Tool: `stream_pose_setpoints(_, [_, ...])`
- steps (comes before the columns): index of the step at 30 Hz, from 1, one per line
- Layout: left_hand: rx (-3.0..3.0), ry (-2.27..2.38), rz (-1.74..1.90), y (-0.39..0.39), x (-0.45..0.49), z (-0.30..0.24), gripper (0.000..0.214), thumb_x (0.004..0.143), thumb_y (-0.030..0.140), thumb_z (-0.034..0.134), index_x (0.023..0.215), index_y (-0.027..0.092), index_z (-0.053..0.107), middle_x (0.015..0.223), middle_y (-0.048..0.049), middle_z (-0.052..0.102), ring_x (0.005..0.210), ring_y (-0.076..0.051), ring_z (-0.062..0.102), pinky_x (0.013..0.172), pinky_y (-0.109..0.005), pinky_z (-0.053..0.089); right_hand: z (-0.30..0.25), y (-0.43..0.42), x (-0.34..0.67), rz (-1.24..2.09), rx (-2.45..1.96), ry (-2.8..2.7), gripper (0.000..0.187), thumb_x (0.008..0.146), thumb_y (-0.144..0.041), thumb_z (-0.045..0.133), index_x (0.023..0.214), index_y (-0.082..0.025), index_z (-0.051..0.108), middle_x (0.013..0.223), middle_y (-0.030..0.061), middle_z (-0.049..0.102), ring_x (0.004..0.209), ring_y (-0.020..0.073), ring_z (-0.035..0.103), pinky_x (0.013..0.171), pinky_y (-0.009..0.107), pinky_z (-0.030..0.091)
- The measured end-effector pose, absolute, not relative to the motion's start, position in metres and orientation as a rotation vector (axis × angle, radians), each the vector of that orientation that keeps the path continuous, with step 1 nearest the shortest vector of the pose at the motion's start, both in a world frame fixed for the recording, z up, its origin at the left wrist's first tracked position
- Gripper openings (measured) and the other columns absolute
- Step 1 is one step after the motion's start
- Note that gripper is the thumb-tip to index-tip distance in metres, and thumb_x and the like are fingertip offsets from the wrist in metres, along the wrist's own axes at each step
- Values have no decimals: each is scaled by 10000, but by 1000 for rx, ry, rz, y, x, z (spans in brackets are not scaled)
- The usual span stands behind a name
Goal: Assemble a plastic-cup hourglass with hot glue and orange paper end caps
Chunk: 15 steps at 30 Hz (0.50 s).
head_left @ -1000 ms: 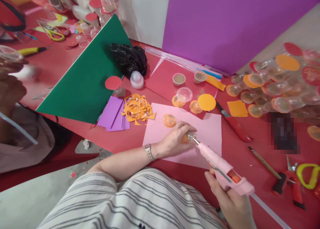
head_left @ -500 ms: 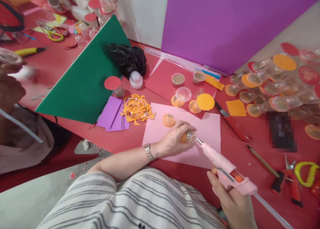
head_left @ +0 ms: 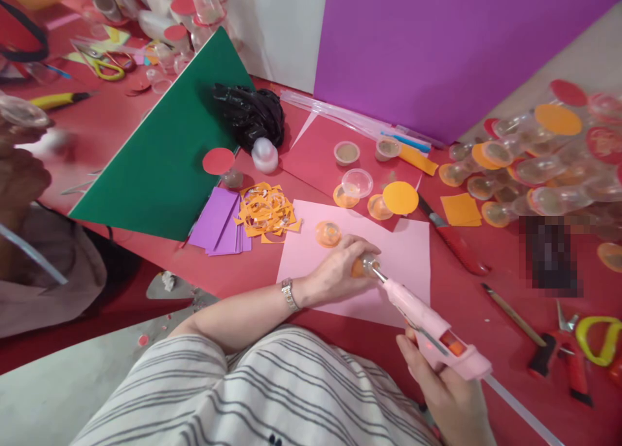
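Note:
My left hand (head_left: 344, 271) is closed around a small clear plastic cup (head_left: 364, 264) with orange at its base, held over a pink sheet (head_left: 408, 251). In my right hand (head_left: 444, 384) is a pink hot glue gun (head_left: 427, 323), a long glue stick (head_left: 522, 407) trailing from its rear. The metal nozzle meets the rim of the cup; whether glue is coming out is too small to see. Another clear cup piece on an orange disc (head_left: 328, 233) rests on the pink sheet just beyond my left hand.
Orange paper scraps (head_left: 269, 212) and purple cards (head_left: 216, 222) lie left of the sheet. A green board (head_left: 160, 154) leans beside a black plastic bag (head_left: 255, 118). Rightward are a red cutter (head_left: 457, 245), pliers (head_left: 566, 349) and stacked cups (head_left: 549, 167). A co-worker's hand (head_left: 22, 174) appears far left.
The glue gun in my right hand has shifted slightly left, its nozzle moving along the cup's rim. My left hand stays nearly still.

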<state>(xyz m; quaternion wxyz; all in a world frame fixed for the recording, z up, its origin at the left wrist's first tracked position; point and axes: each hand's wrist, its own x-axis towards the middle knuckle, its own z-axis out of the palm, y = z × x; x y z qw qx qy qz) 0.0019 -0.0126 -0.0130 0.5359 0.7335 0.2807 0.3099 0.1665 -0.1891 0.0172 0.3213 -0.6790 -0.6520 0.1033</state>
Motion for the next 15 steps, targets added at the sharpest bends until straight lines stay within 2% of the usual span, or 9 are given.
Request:
stream_pose_setpoints(4, [1747, 652, 732, -13, 3, -14, 353, 804, 208, 717, 1128, 173, 580, 1091, -101, 595, 1050, -213, 590, 966, -382, 517, 21, -187, 172, 370, -1861, -1575, 245, 872, -392, 620, 763, -284, 810, 588, 26, 721, 437, 144, 605, 417, 210, 502])
stream_pose_setpoints(6, [1746, 666, 721, -13, 3, -14, 370, 788, 196, 731, 1127, 180, 582, 1095, -97, 592, 1056, -215, 588, 974, -383, 514, 24, -188, 172, 463, -1896, -1459, 251, 836, -445, 654, 747, -264, 804, 594, 31, 720, 429, 148, 598, 372, 213, 471])
stream_pose_setpoints(10, [1745, 685, 712, -14, 2, -14, 422, 751, 194, 764, 1134, 189, 585, 1134, -101, 570, 1080, -223, 584, 997, -397, 506, 28, -184, 163, 709, -1901, -937, 274, 801, -448, 710, 872, -193, 780, 857, 76, 776, 704, 203, 723, 507, 223, 559])
stream_pose_setpoints(15, [1742, 707, 703, -14, 2, -15, 432, 739, 187, 768, 1131, 204, 589, 1152, -102, 551, 1110, -232, 571, 1010, -411, 492, 13, -178, 164, 765, -1833, -602, 233, 839, -424, 673, 880, -196, 701, 916, 61, 754, 815, 205, 733, 590, 247, 588])
